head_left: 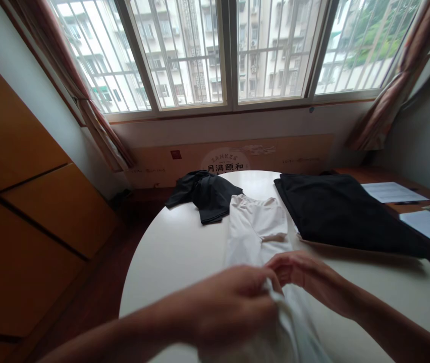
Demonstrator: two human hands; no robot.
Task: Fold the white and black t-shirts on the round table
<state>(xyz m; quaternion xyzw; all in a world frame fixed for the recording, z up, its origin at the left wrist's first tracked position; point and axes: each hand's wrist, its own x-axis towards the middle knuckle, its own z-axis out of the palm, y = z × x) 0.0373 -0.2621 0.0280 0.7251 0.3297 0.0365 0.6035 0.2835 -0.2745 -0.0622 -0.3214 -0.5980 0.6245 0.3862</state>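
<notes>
Over the white table (pixel 169 247), handling pale cloth (pixel 302 338), seemingly at an adjusting step.
Gripping it with the left hand (pixel 237 302), nearer than the white garment (pixel 251 217); holding the right hand (pixel 300 269) bent close by, cannot tell whether gripping. Probably calls for straightening next.

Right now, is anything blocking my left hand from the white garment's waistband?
Nothing visible. Your left hand grips pale fabric, and the white garment's waistband lies beyond it, with the dark garment and black cloth off to either side.
</notes>
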